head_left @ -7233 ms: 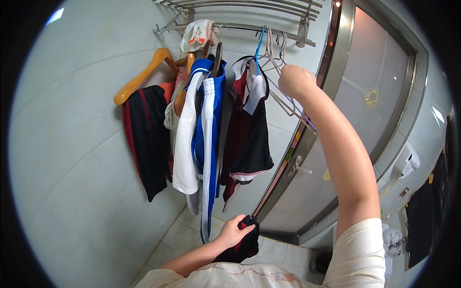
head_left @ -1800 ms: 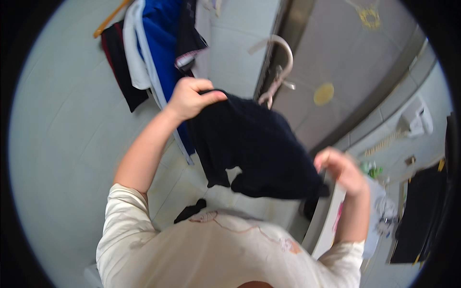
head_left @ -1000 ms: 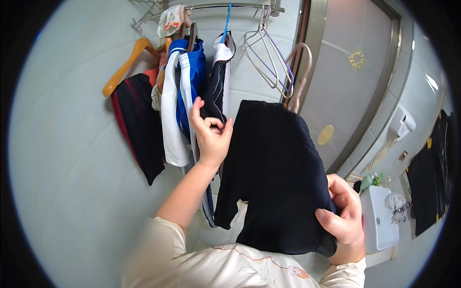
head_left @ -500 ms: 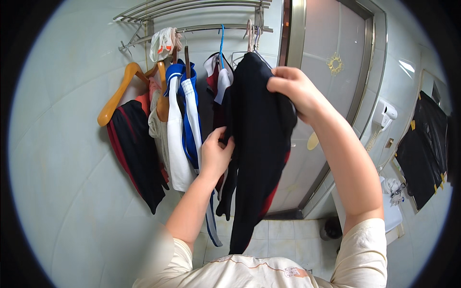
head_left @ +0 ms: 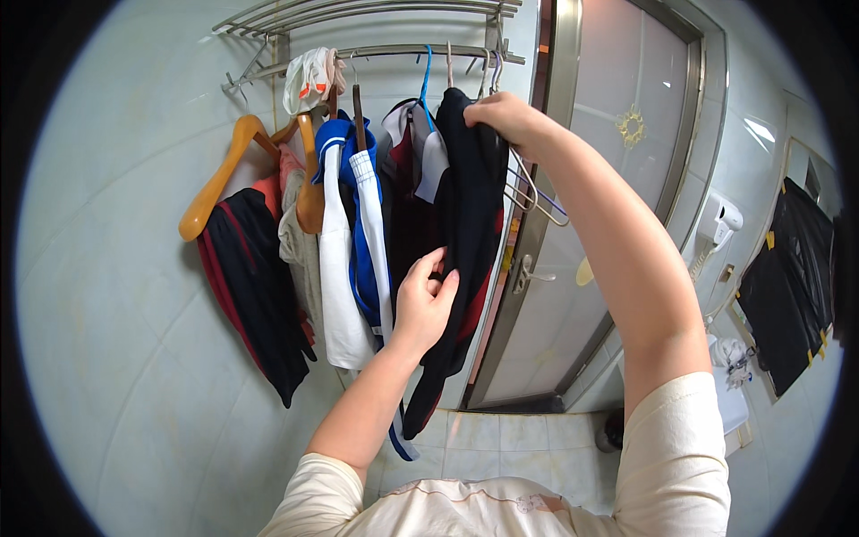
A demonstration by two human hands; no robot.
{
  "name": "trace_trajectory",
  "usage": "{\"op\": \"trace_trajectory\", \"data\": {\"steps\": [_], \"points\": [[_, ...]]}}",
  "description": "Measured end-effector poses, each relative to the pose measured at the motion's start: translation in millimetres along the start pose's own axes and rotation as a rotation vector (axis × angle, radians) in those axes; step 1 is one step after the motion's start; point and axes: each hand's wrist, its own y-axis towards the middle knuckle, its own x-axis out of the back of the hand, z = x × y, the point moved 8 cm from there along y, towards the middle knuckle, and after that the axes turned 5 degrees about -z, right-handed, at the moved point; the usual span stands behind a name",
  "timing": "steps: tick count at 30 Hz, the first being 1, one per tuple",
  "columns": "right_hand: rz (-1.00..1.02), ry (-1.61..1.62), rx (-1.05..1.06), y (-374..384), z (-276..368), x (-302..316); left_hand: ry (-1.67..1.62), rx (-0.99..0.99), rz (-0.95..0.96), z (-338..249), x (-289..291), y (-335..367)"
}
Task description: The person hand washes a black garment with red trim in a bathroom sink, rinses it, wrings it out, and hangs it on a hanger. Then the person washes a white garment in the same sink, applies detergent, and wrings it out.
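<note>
We are holding a dark navy garment [head_left: 470, 224], limp and folded lengthwise, up at the wall rail [head_left: 403, 52]. Our right hand [head_left: 501, 116] is gripping its top beside the wire hangers [head_left: 528, 192]; our left hand [head_left: 425, 300] is pinching its middle, next to the blue-and-white clothes [head_left: 353, 242].

Even, bright indoor light. Soft glare on glass door [head_left: 617, 179] at right. Faint shadows on tiled wall [head_left: 116, 295]. Sharp focus; strong fisheye bending, black vignette at rim.
</note>
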Motion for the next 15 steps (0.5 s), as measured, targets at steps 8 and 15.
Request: {"op": "trace_trajectory", "data": {"steps": [8, 15], "points": [[-0.034, -0.308, 0.072, -14.5, 1.7, -10.3, 0.029, -0.200, -0.117, -16.3, -2.9, -21.3], [-0.326, -0.349, 0.573, -132.6, 40.6, 58.5, 0.270, -0.770, 0.027, -30.4, -39.1, -119.2]]}}
